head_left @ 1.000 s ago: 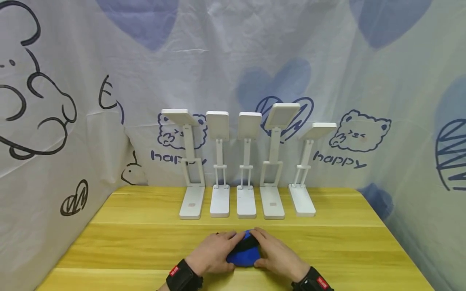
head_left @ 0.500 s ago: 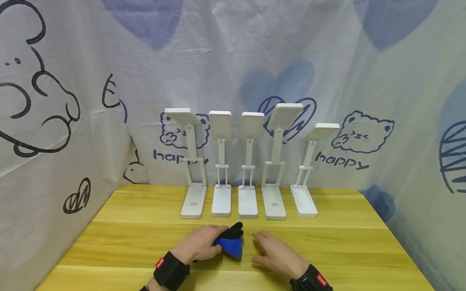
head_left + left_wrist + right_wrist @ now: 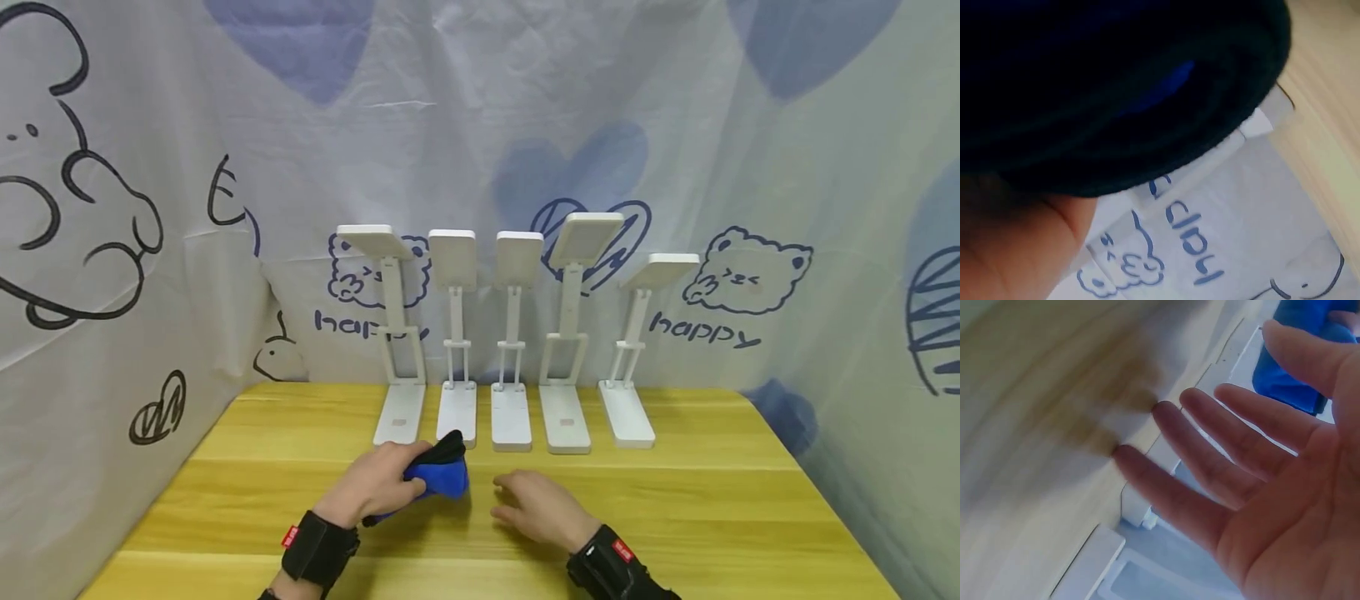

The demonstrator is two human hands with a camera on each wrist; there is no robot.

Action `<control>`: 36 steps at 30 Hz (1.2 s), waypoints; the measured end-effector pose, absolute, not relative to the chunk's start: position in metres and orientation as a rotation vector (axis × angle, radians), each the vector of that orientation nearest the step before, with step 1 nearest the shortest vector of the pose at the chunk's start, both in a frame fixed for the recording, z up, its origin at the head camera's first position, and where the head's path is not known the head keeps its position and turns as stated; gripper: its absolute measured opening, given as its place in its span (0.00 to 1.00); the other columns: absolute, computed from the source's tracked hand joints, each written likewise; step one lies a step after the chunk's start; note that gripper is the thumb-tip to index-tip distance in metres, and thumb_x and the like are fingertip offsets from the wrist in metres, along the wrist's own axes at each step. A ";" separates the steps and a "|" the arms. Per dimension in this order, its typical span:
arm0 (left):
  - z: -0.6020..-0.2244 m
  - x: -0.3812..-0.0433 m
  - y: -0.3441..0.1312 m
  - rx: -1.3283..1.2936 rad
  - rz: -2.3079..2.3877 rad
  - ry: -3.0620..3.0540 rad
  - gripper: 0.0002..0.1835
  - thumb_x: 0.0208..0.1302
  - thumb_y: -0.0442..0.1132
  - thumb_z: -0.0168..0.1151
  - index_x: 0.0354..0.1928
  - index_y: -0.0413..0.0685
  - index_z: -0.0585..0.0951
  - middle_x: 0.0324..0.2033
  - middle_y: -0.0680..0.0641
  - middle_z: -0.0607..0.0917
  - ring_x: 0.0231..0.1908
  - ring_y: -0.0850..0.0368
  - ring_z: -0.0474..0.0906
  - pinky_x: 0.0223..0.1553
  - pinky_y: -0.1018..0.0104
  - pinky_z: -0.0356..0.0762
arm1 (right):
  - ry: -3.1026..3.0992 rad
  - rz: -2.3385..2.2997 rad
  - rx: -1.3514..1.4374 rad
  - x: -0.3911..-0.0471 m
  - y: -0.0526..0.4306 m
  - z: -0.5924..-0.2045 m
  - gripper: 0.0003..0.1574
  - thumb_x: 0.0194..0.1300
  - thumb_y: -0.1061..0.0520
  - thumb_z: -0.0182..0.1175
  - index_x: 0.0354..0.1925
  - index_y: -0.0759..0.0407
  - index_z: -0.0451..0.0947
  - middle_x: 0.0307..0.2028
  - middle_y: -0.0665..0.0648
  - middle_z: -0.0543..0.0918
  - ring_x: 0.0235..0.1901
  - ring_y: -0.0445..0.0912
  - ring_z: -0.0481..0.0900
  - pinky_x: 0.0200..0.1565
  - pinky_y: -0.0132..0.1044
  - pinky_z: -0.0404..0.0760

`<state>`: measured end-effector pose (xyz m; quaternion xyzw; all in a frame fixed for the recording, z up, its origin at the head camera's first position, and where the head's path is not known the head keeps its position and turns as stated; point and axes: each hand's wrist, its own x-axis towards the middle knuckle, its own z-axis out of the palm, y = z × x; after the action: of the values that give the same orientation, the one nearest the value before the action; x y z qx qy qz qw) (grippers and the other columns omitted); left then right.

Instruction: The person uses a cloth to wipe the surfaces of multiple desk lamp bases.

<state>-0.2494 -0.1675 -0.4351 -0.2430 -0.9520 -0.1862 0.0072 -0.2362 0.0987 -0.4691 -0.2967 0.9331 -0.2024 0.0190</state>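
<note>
Head view: the fingers and thumb of the left hand (image 3: pixel 378 482) are gripping a folded blue-and-black cloth (image 3: pixel 442 477), which is being held in front of and to the left of the white middle lamp (image 3: pixel 511 417). The right hand (image 3: pixel 542 506) is stretching its fingers, slightly spread, above the table (image 3: pixel 720 492) in front of the middle lamp, apart from the cloth. Each wrist is wearing a black band, and the red tags (image 3: pixel 290 536) on them are bearing lettering too small to read. Two more white lamps are standing left of the middle lamp and two right of it; the leftmost lamp (image 3: pixel 400 415) is showing a small mark on its base, illegible. Behind the middle lamp a patterned curtain (image 3: pixel 450 150) is hanging, reading "happy" twice: to its left, partly covered by the leftmost lamp, and to its right, both beneath bear drawings.
</note>
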 end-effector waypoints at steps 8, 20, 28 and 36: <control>-0.422 -0.251 -0.188 -0.518 -0.652 -3.056 0.23 0.57 0.40 0.61 0.57 0.50 0.79 0.40 0.50 0.85 0.33 0.57 0.75 0.40 0.55 0.75 | 2.937 -0.662 -0.983 -0.250 0.067 -0.467 0.21 0.65 0.52 0.63 0.52 0.63 0.82 0.48 0.57 0.87 0.47 0.48 0.84 0.50 0.40 0.82; -0.410 -0.253 -0.223 -0.373 -0.651 -3.054 0.28 0.59 0.42 0.61 0.63 0.43 0.76 0.51 0.41 0.83 0.45 0.49 0.80 0.50 0.46 0.76 | 2.997 -0.687 -1.046 -0.265 0.018 -0.470 0.15 0.65 0.53 0.64 0.47 0.59 0.85 0.44 0.53 0.88 0.44 0.44 0.85 0.48 0.34 0.81; -0.412 -0.252 -0.241 -0.318 -0.632 -3.053 0.29 0.60 0.43 0.61 0.63 0.41 0.74 0.54 0.37 0.81 0.51 0.42 0.79 0.53 0.40 0.74 | 3.083 -0.648 -1.079 -0.271 -0.012 -0.473 0.20 0.64 0.53 0.64 0.53 0.59 0.81 0.49 0.55 0.84 0.49 0.47 0.82 0.53 0.35 0.80; -0.408 -0.255 -0.245 -0.280 -0.660 -3.061 0.30 0.61 0.44 0.61 0.65 0.40 0.73 0.52 0.36 0.82 0.42 0.47 0.78 0.48 0.43 0.76 | 3.170 -0.529 -1.090 -0.275 -0.032 -0.472 0.27 0.63 0.53 0.64 0.60 0.59 0.77 0.60 0.61 0.76 0.59 0.52 0.75 0.59 0.40 0.77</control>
<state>-0.2551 -0.2453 -0.4083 -0.0891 -0.9736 -0.2100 -0.0013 -0.2753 -0.0315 -0.4716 -0.3187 0.9266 -0.1547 -0.1258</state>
